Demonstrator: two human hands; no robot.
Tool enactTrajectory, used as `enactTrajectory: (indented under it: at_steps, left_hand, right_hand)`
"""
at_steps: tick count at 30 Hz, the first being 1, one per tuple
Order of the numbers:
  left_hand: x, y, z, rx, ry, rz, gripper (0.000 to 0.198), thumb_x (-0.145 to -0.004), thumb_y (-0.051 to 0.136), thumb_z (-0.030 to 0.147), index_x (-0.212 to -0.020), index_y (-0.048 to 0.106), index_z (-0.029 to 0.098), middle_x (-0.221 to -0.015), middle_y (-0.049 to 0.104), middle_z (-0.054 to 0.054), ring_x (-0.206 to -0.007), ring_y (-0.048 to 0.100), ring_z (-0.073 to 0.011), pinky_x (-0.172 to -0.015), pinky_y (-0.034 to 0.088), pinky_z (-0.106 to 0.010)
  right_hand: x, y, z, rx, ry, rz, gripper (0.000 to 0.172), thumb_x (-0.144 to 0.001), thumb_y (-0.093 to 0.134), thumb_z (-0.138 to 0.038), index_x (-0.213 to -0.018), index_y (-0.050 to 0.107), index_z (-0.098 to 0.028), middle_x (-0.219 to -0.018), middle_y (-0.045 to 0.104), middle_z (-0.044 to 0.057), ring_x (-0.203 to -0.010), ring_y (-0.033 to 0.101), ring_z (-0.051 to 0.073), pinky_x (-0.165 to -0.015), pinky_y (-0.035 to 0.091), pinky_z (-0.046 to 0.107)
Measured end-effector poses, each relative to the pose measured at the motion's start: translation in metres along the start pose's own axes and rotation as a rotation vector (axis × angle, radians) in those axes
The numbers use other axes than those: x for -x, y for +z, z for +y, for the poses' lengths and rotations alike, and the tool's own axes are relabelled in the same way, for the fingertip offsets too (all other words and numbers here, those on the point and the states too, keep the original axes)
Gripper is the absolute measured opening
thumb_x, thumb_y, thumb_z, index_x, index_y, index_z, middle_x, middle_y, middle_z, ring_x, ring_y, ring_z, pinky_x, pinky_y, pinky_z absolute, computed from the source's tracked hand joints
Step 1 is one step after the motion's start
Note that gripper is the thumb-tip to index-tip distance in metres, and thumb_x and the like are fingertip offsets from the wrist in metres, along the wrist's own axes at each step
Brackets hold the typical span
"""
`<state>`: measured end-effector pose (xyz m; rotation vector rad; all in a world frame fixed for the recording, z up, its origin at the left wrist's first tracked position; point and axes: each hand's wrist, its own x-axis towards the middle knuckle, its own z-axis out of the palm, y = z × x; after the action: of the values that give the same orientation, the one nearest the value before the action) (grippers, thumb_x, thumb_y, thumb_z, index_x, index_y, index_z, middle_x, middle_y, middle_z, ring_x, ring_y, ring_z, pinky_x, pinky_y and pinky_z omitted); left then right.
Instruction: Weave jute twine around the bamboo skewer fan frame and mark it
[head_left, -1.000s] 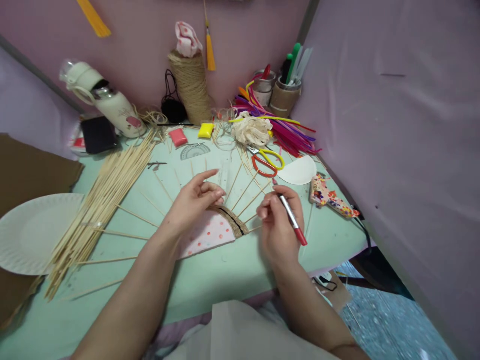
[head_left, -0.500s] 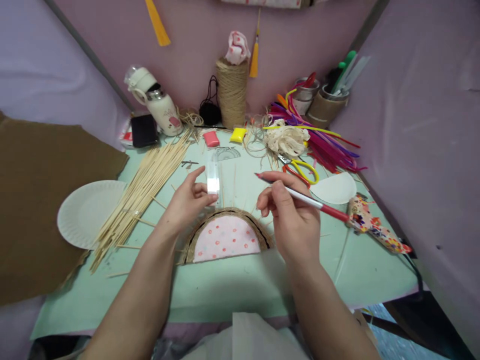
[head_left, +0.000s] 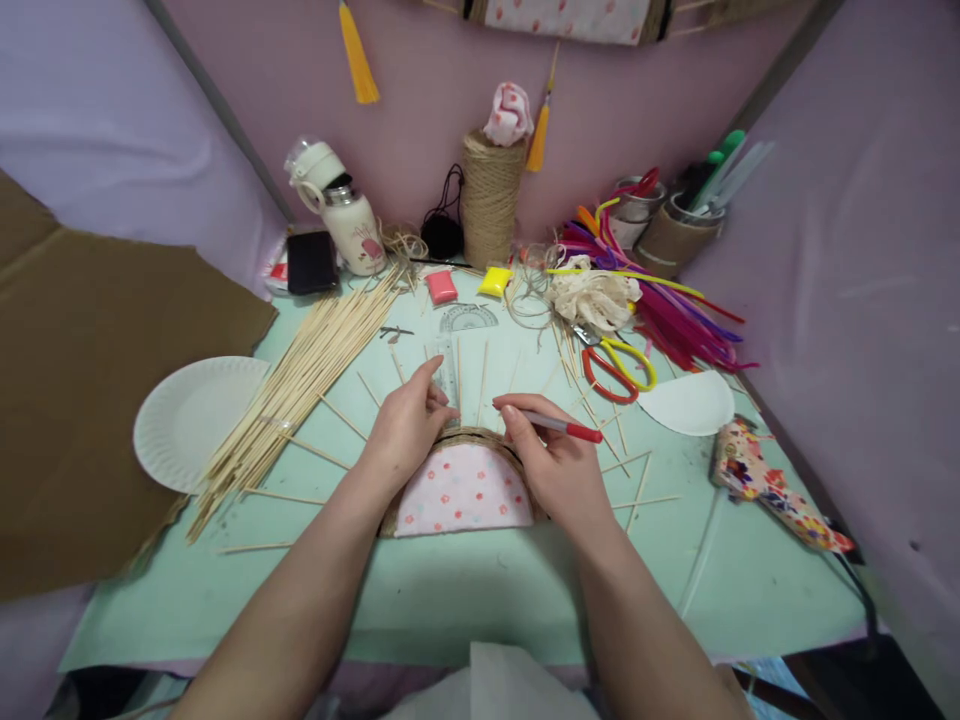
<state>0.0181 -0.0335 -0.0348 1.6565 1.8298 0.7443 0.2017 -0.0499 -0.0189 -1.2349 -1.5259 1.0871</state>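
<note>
A half-round piece (head_left: pixel 463 490) of pink flowered cloth with a brown twine-wrapped rim lies flat on the table, thin wooden sticks (head_left: pixel 334 410) fanning out around its curved edge. My left hand (head_left: pixel 405 425) is closed on a clear ruler (head_left: pixel 448 375) that lies among the upper sticks, its lower end near the rim. A silver pen with a red end (head_left: pixel 564 425) is gripped in my right hand (head_left: pixel 562 470). Its tip points left over the sticks just above the rim; whether it touches one I cannot tell.
Left are a bundle of sticks (head_left: pixel 300 385), a white paper plate (head_left: pixel 187 425) and brown cardboard (head_left: pixel 97 400). Scissors (head_left: pixel 611 375), pipe cleaners (head_left: pixel 690 320) and a flowered glue gun (head_left: pixel 772 485) lie right. A bottle (head_left: pixel 352 230) and twine spool (head_left: pixel 491 200) stand behind.
My right hand has come down and left, bringing the pen from the air to the sticks above the rim. My left hand still holds the ruler. The view has shifted slightly.
</note>
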Motion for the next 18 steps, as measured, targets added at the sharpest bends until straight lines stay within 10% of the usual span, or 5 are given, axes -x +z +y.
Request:
enactTrajectory:
  at_steps: [18]
  left_hand:
    - [0.013,-0.009,0.011,0.010,-0.068,-0.156,0.072,-0.073,0.062,0.025,-0.140,0.034,0.021,-0.083,0.063,0.001,-0.072,0.059,-0.0141,-0.069,0.044,-0.027]
  right_hand:
    - [0.001,0.001,0.001,0.068,0.005,-0.032,0.021,-0.088,0.052,-0.034,-0.094,0.066,-0.019,-0.085,0.068,0.003,-0.073,0.063,0.014,-0.067,0.049,0.025]
